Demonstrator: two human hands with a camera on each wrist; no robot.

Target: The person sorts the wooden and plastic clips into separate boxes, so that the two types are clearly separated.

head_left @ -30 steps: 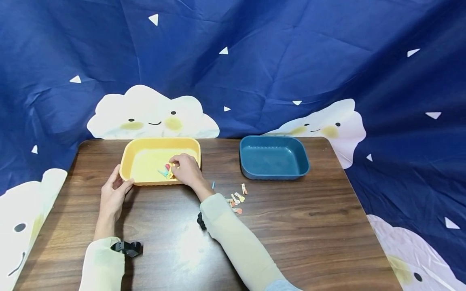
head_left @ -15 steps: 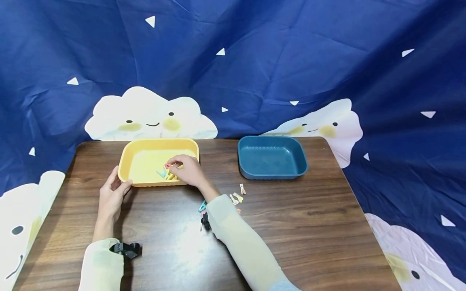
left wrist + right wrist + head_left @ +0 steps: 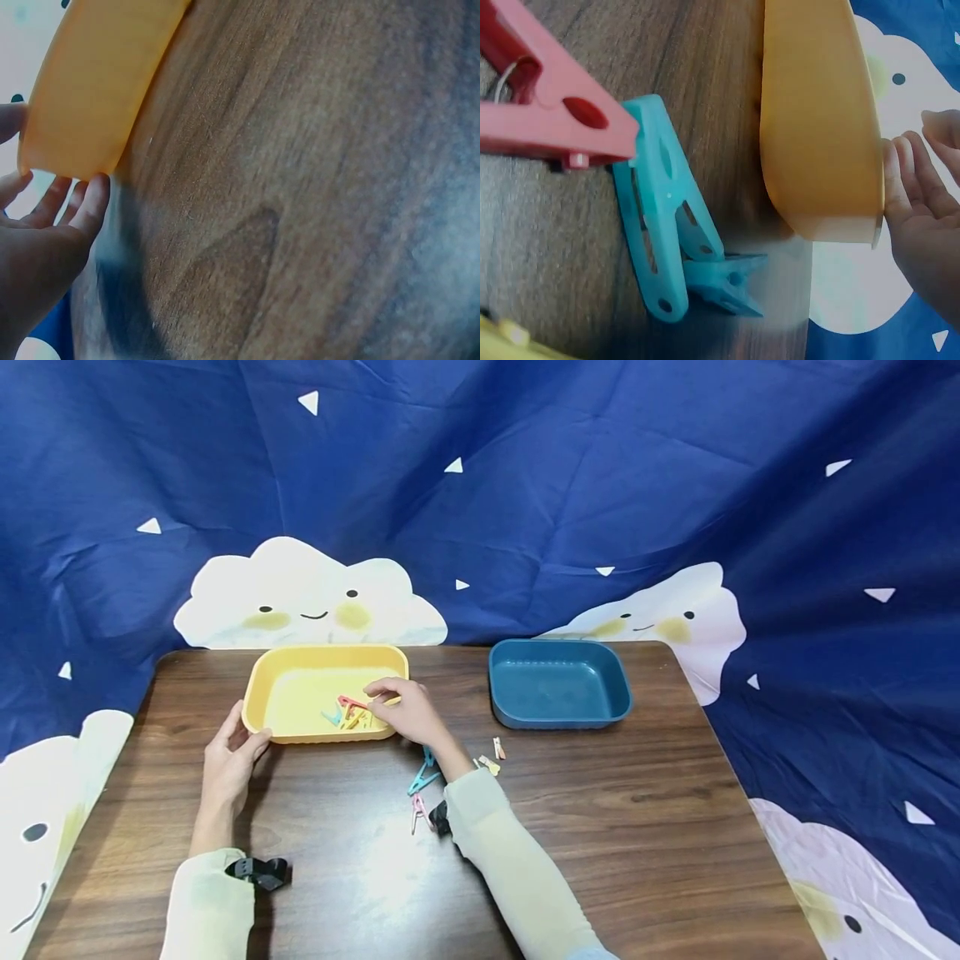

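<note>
My left hand (image 3: 227,772) grips the near left corner of a yellow tray (image 3: 296,693), thumb on the rim; the left wrist view shows its fingertips against the tray's end wall. Over the tray's right end is my right hand (image 3: 408,710), thumb and fingers apart with nothing between them in the right wrist view. A red clothespin (image 3: 349,701), yellow clothespins (image 3: 349,720) and a pale teal clothespin (image 3: 331,718) lie inside the tray, just left of the right fingertips. Beneath the right forearm, a teal clothespin (image 3: 664,210) and a pink clothespin (image 3: 547,105) lie on the table.
A blue tray (image 3: 558,685) stands at the back right of the wooden table (image 3: 637,843). Small pale clothespins (image 3: 490,766) lie beside the right sleeve, partly hidden by it. At the right wrist view's lower left edge, part of something yellow (image 3: 517,345) shows.
My right hand has let go of the red clothespin inside the yellow tray and drawn back to the right. Its forearm has uncovered teal and pink clothespins on the table. The left hand stays put.
</note>
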